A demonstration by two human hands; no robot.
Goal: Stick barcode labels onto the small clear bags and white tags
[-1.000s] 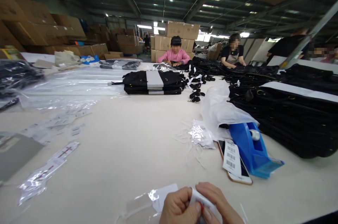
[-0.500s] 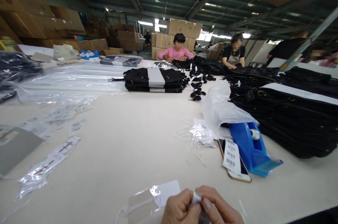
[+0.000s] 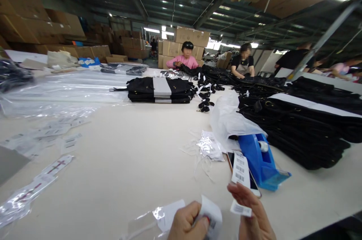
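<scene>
White paper is held in both hands at the near table (image 3: 135, 164) edge. A curled tag (image 3: 211, 215) is pinched in the left hand (image 3: 185, 225); a small barcode sticker (image 3: 240, 208) hangs from the right hand's (image 3: 253, 215) closed fingertips, just right of the tag, its long axis roughly level.

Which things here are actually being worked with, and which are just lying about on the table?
In hand:
- left hand pinching a white paper tag
- right hand holding a small barcode sticker
- clear plastic sleeve beside the left hand

Lying about:
- blue tape dispenser
- phone under a barcode sheet
- stacked black bags
- bagged tags
</scene>
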